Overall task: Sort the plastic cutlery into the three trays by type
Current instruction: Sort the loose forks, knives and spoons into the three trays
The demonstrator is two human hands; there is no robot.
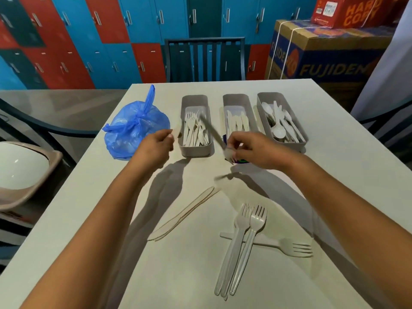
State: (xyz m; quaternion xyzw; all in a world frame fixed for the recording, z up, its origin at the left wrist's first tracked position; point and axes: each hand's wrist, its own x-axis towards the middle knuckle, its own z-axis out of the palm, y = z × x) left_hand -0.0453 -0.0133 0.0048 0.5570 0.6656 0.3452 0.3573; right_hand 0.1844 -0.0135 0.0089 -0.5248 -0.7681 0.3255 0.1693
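R hand (249, 150) fingers pinch a blurry utensil (213, 130), pointing up-left over fork tray (195, 152). L hand (156, 146) pinches sth small, can't tell what.

Before me: matt, smooth table top (334, 175); matt grey plastic trays (196, 150); pale plastic forks (243, 248) with slight sheen; thin, glossy, crinkled blue plastic bag (133, 130).

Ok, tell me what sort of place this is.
Probably a staff break room or locker room doubling as storage. A wall of red and blue lockers stands behind the table, there is a chair at its far side, and shipping boxes are stacked in the corner.
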